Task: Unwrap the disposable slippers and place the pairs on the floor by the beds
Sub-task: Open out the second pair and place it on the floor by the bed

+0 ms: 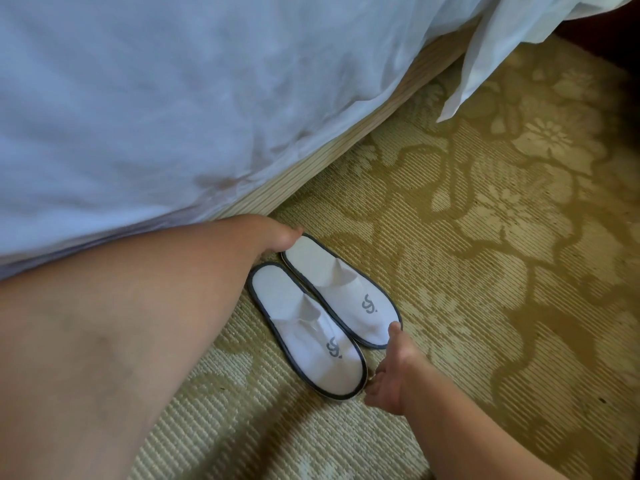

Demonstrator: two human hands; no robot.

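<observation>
On patterned gold carpet (467,271) mid-frame, two white dark-trimmed fabric slippers (322,310) lie diagonally between loosely open, unclamped left hand (277,239) and right hand (389,372).

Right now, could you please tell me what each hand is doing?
Left hand: at the heel of the far slipper; grip hidden, cannot tell.
Right hand: open, fingers on the slipper toes, holding nothing.

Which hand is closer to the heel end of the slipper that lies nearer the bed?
Left. The left hand touches the heel end of the slipper nearer the bed. The right hand is at the toe ends, beside the other slipper.
</observation>
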